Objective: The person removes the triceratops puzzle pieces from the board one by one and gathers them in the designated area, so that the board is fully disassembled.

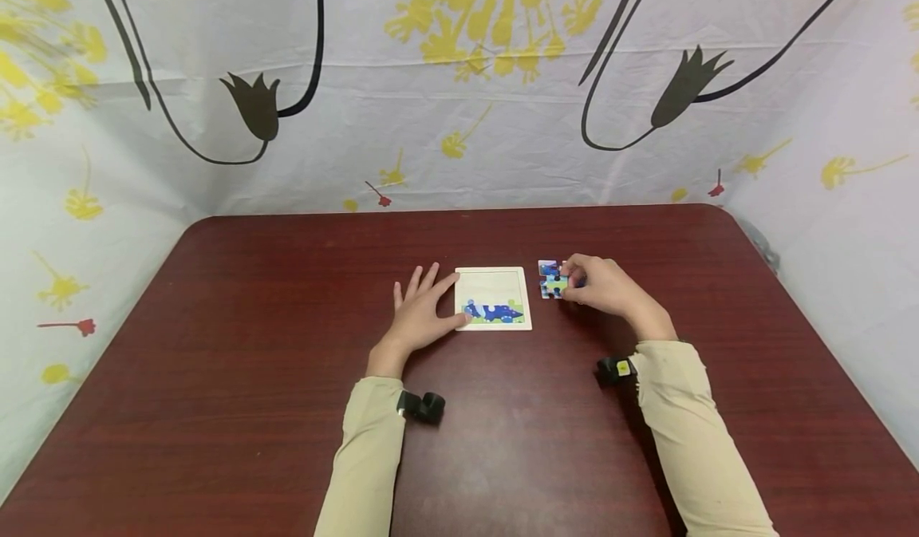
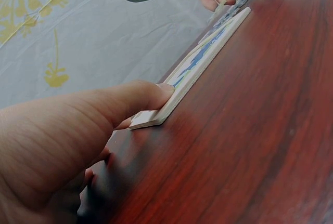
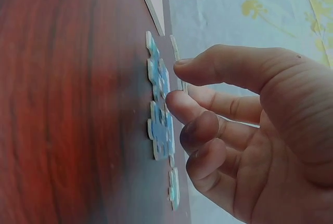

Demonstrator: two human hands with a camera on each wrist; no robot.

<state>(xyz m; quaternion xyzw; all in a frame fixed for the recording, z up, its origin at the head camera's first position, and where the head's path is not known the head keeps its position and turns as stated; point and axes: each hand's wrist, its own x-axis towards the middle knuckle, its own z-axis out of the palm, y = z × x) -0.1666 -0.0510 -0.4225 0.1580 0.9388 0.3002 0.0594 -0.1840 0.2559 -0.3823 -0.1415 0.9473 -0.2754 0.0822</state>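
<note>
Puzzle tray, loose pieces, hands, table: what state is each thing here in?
Puzzle tray: flat, partly filled; near strip filled, far part bare.
Loose pieces: lying beside the tray, on its right.
Held piece: pinched, apparently lifted off the table.
Left hand: fingers spread, thumb on the tray's near left corner.
Right hand: pinching the held piece.
Table: bearing tray and loose pieces.

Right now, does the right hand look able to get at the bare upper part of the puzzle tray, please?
Probably yes: the right hand is just right of the puzzle tray, with only flat puzzle pieces between them, and the left hand touches only the tray's left side.
</note>
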